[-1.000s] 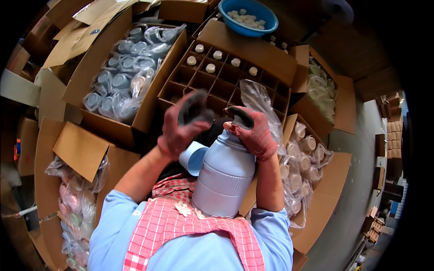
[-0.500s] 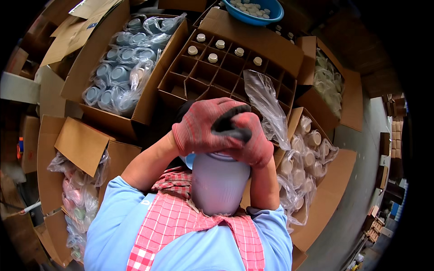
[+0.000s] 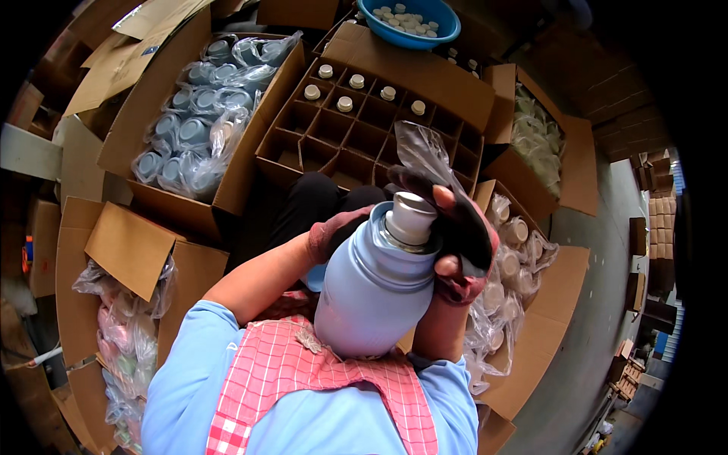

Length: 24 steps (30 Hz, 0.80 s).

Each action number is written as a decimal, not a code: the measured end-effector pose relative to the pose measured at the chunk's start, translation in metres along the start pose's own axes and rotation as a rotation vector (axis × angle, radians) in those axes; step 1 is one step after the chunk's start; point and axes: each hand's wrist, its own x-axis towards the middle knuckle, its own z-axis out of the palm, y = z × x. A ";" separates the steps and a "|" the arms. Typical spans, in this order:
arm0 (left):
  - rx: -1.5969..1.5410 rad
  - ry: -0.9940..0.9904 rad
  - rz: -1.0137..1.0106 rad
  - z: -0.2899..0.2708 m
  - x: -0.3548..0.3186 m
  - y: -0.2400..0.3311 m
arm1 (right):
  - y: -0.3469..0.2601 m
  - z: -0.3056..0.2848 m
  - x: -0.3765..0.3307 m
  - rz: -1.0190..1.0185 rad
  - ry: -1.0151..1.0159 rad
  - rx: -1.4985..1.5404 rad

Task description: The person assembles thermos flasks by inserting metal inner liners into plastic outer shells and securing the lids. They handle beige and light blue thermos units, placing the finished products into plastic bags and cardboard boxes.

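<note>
Facing the grid box [image 3: 440, 83], we have the flask [image 3: 371, 307] on the near side of that box, its base against our apron [image 3: 303, 371] and its mouth toward the box. A white stopper [image 3: 413, 212] with a silver collar sits in the flask's mouth. Our left hand [image 3: 341, 227], in a red glove, is at the flask's left shoulder; its fingers are hidden behind the flask, so we cannot tell how far they are bent or what they grip. Our right hand [image 3: 466, 239], its palm dark, is spread beside the stopper, fingers loosely curved and well apart from the thumb; we cannot tell whether it touches the stopper.

Also on the near side of the grid box, a blue cup [image 3: 314, 279] peeks out. Six white-capped bottles [image 3: 345, 104] stand inside the grid box. Beyond it is a blue basin [image 3: 425, 43] of white caps [image 3: 409, 20]. Left of it, blue cups [image 3: 193, 131] lie wrapped in plastic; near its right corner, beige cups [image 3: 512, 235] do likewise.
</note>
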 end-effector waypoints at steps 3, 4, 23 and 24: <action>0.020 -0.198 0.231 0.004 0.020 0.001 | 0.001 -0.002 -0.005 -0.032 0.024 0.129; 0.026 -0.223 0.241 0.005 0.026 0.006 | 0.000 -0.001 -0.002 -0.054 -0.011 0.161; 0.089 0.406 0.465 -0.068 -0.074 0.140 | 0.094 -0.001 -0.044 0.273 -0.261 -0.699; 0.040 0.385 0.454 -0.073 -0.087 0.144 | 0.106 0.006 -0.047 0.351 -0.619 -1.026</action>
